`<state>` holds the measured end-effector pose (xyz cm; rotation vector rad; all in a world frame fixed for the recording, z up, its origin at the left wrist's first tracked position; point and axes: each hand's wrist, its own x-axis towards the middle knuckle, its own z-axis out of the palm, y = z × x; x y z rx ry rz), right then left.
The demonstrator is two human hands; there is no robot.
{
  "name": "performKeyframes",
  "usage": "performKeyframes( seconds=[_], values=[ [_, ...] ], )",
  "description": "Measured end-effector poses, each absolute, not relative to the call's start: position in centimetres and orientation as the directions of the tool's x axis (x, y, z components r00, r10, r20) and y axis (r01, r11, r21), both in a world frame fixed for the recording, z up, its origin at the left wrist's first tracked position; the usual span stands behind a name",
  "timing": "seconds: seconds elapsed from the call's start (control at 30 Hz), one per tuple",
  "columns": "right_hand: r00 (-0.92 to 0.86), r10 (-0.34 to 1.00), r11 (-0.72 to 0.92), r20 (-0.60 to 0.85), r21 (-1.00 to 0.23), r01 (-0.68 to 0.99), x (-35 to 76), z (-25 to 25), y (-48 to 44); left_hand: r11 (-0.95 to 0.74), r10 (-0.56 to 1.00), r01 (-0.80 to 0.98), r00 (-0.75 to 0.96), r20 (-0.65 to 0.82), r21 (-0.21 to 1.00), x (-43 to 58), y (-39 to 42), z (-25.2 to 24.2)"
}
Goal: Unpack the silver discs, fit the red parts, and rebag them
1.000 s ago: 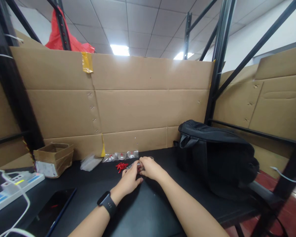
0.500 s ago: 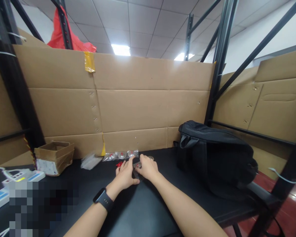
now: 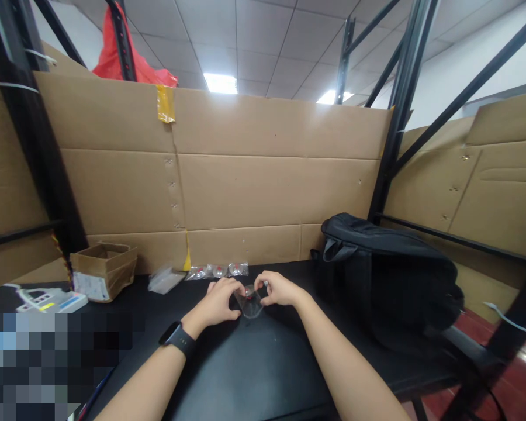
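Observation:
A small clear plastic bag (image 3: pixel 251 309) is between my hands, just above or on the black tabletop, with a small red and shiny item showing near its top. My left hand (image 3: pixel 217 301), with a dark watch on the wrist, has its fingers bent at the bag's upper left edge; its thumb sits lower, somewhat apart. My right hand (image 3: pixel 283 289) is curled, thumb and fingers on the bag's right edge. A tiny shiny bit shows among the right fingers, too small to name. Behind the hands lies a row of clear packets (image 3: pixel 219 271) with red marks.
A black backpack (image 3: pixel 390 280) stands at the right. To the left are an opened cardboard box (image 3: pixel 103 272), a translucent plastic bag (image 3: pixel 164 280) and a white power strip (image 3: pixel 55 301). A cardboard wall (image 3: pixel 241 187) closes off the back, between dark metal posts.
My hands have moved apart, the right one shifting rightward, and the clear bag now shows between them. The red item beside my left fingers is no longer visible there. The view has shifted slightly.

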<state>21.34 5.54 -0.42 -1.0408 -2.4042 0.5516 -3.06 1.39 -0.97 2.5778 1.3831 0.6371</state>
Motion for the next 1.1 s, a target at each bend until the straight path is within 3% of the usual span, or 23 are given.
performKeyframes(
  seconds=[0.13,0.27,0.43,0.53,0.7,0.9,1.0,1.1],
  values=[
    [-0.628,0.732,0.66,0.266,-0.508,0.554,20.7,-0.9,5.6,-0.555,0.83,0.75,0.469,0.301,0.36,-2.5,1.2,-0.8],
    [-0.546,0.795,0.591,0.266,-0.548,0.593,20.9,-0.7,5.9,-0.471,0.88,0.771,0.377,0.289,0.428,-2.6,1.8,-1.1],
    [-0.41,0.904,0.375,0.119,-0.681,0.629,20.9,-1.1,6.6,-0.349,0.934,0.632,0.295,0.202,0.692,-2.6,3.5,-2.4],
    [-0.374,0.922,0.346,0.105,-0.659,0.668,20.4,-1.6,6.6,-0.29,0.952,0.555,0.247,0.178,0.78,-2.2,3.7,-2.8],
    [-0.334,0.928,0.369,0.169,-0.56,0.742,19.1,-2.5,5.9,-0.183,0.98,0.774,0.096,0.173,0.606,-1.3,2.1,-2.5],
    [-0.426,0.824,0.556,0.374,-0.383,0.738,18.5,-2.0,4.5,-0.254,0.945,0.913,0.165,0.281,0.318,-0.6,0.9,-2.3],
    [-0.559,0.752,0.652,0.349,-0.272,0.708,18.7,-1.3,3.9,-0.278,0.928,0.932,0.197,0.317,0.233,-0.6,0.5,-2.1],
    [-0.64,0.721,0.692,0.264,-0.237,0.682,19.0,-1.0,3.6,-0.346,0.919,0.91,0.279,0.28,0.23,-0.7,0.2,-1.8]
  ],
)
